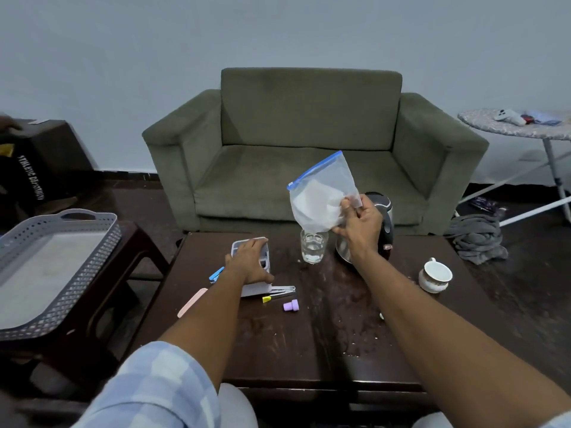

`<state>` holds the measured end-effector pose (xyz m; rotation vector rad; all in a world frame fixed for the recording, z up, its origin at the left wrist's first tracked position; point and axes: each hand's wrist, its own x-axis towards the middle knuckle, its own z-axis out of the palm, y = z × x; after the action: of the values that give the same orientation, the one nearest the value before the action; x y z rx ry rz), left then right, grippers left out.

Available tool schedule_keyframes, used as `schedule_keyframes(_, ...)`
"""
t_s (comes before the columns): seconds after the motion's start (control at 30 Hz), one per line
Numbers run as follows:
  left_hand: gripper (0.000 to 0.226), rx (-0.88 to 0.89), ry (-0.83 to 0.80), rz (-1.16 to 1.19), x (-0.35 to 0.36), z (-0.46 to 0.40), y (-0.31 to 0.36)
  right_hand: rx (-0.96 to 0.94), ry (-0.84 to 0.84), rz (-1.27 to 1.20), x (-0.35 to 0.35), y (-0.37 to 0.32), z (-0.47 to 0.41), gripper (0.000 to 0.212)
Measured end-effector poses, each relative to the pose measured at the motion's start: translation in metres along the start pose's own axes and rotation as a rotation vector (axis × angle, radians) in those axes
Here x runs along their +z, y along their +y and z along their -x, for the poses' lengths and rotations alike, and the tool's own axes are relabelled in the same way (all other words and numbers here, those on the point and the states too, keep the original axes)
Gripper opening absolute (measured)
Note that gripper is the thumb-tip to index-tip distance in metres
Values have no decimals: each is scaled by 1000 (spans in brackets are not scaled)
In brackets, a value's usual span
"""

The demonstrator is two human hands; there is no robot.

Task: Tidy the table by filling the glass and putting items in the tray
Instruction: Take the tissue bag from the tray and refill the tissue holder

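My right hand (360, 222) pinches a clear zip bag (321, 193) with a blue seal and white contents, held tilted above the glass (313, 247), which holds some water. My left hand (250, 261) grips a white box-like organiser (261, 264) on the dark table (309, 335). Beside the organiser lie a blue clip (216, 274), a pink stick (192, 302), a yellow-capped pen (272, 298), a metal tool (285, 288) and a purple cap (291, 305). The grey perforated tray (55, 267) sits on a stool at the left.
A steel kettle (381, 230) stands behind my right hand. A white cup (435, 274) is on the table's right side. A green sofa (309, 143) stands behind the table. Grey cloth (477, 239) lies on the floor by an ironing board (519, 125).
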<state>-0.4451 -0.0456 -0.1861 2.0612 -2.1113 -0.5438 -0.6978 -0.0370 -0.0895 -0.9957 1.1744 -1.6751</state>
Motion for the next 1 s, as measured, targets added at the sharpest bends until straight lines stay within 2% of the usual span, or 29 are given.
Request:
schedule_keyframes(0.13,111,0,-27,-3,-2,5,-6,19,-16,7,4,6,13,19)
schedule_keyframes(0.23,109,-39,-122,-61,-5,11,-1,16,-42,11,6,5,22,14)
schedule_keyframes(0.27,102,-63,-148,-51,-9,11,4,17,-45,8,5,3,25,13)
schedule_keyframes(0.3,85,-66,-136,37,-18,10,14,17,-48,-7,5,0,28,13)
schedule_keyframes(0.33,63,-89,-75,205,-30,5,25,25,-54,-36,4,-3,30,13)
schedule_keyframes(0.37,47,-96,58,450,-44,-2,37,33,-60,-80,4,-5,31,13)
schedule_keyframes(0.4,44,-129,189,737,-62,-7,49,39,-64,-124,3,-7,33,12)
schedule_keyframes(0.43,50,-180,265,1018,-80,-10,62,47,-67,-161,2,-9,35,11)
schedule_keyframes(0.47,54,-196,270,1225,-101,-9,76,56,-67,-191,0,-12,38,11)
schedule_keyframes(0.53,39,-120,234,1431,-136,-6,98,85,-74,-231,-3,-14,41,10)
schedule_keyframes(0.63,8,-7,368,1427,-181,-1,117,125,-150,-287,-11,-33,42,11)
schedule_keyframes(0.73,8,120,427,1349,-212,10,131,105,-240,-161,-19,-68,37,17)
schedule_keyframes(0.8,9,203,430,1269,-224,21,139,-70,-161,170,-21,-92,25,37)
schedule_keyframes(0.83,9,243,418,1244,-226,26,142,-165,-52,349,-21,-109,20,47)
schedule_keyframes(0.87,9,282,408,1218,-227,33,146,-259,52,455,-19,-127,14,54)
schedule_keyframes(0.9,10,311,403,1200,-227,38,150,-371,84,503,-15,-145,9,56)
schedule_keyframes(0.93,12,332,397,1201,-226,43,154,-488,34,538,-9,-164,7,54)
schedule_keyframes(1.0,16,378,376,1231,-223,51,164,-623,-198,668,10,-200,5,44)
